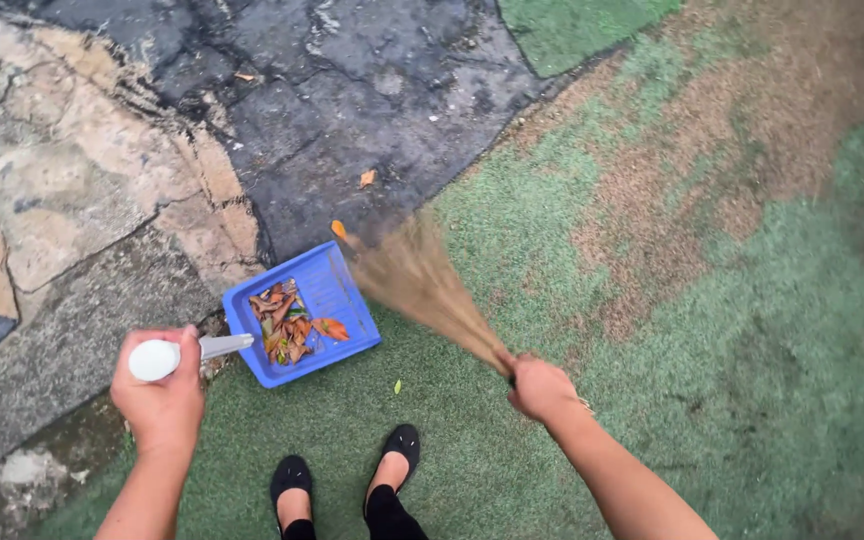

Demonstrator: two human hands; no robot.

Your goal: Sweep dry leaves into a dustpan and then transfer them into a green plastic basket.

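The left hand is wrapped tight around the white handle, whose long axis runs from its rounded end at the hand up and to the right into the blue dustpan; the pan sits at the edge of the green turf, its open mouth pointing up-right toward the dark paving stones. The right hand is clenched on the neck of a straw broom, its blurred bristles fanning up-left to the pan's mouth. Inside the pan lie brown and orange dry leaves.
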